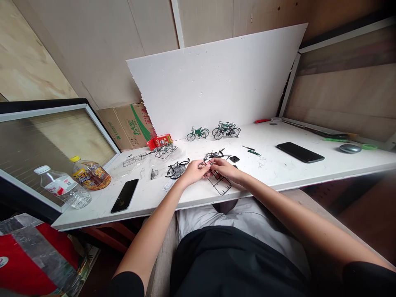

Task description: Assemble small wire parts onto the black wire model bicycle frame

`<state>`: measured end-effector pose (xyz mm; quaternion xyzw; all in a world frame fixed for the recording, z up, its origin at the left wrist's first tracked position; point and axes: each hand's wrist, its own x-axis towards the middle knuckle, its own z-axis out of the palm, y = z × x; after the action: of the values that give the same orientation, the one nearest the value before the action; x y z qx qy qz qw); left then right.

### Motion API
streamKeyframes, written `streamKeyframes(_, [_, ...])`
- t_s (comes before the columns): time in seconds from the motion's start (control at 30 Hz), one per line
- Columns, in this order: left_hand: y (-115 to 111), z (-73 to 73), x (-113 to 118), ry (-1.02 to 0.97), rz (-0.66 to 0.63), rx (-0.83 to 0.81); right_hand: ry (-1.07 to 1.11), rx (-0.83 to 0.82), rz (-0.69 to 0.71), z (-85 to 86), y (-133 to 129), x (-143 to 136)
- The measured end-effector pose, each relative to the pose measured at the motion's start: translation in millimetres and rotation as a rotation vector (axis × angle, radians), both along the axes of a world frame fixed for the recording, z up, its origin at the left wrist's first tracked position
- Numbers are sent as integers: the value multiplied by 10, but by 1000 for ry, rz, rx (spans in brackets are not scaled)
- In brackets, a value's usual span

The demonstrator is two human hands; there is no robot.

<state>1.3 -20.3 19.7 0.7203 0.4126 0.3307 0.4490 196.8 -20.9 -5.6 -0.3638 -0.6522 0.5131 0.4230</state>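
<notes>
My left hand (194, 172) and my right hand (225, 169) meet over the front part of the white table (266, 175). Both are closed, fingertips together around a black plastic parts frame (221, 185), whose lower end hangs out below them. Any smaller piece between the fingertips is too small to name. Just behind my hands lie dark bicycle parts (216, 154) and a small black square piece (234, 159). Left of my left hand is a dark model bicycle assembly (177, 170) with wheels.
Green model bicycles (198, 133) stand before a white foam board (210, 86). Phones lie left (125, 196) and right (300, 152). Two bottles (66, 187) (91, 173) are at the left. A small screwdriver (248, 148) and a mouse (350, 148) lie on the right.
</notes>
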Motion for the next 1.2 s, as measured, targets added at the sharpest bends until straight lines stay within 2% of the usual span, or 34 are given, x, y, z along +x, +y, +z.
streamKeyframes(0.4, [-58,50,33,-3,39,-107,47,-25,10,-92,10,-18])
streamKeyframes(0.6, [-27,12,27,-9,19,-112,46,-40,6,-132,-2,-32])
streamKeyframes(0.93, [-19,-5,21,26,3,-93,-42,25,-42,-212,87,-13])
streamKeyframes(1.2, [41,-84,13,23,-8,-84,-144,111,-66,-292,217,12])
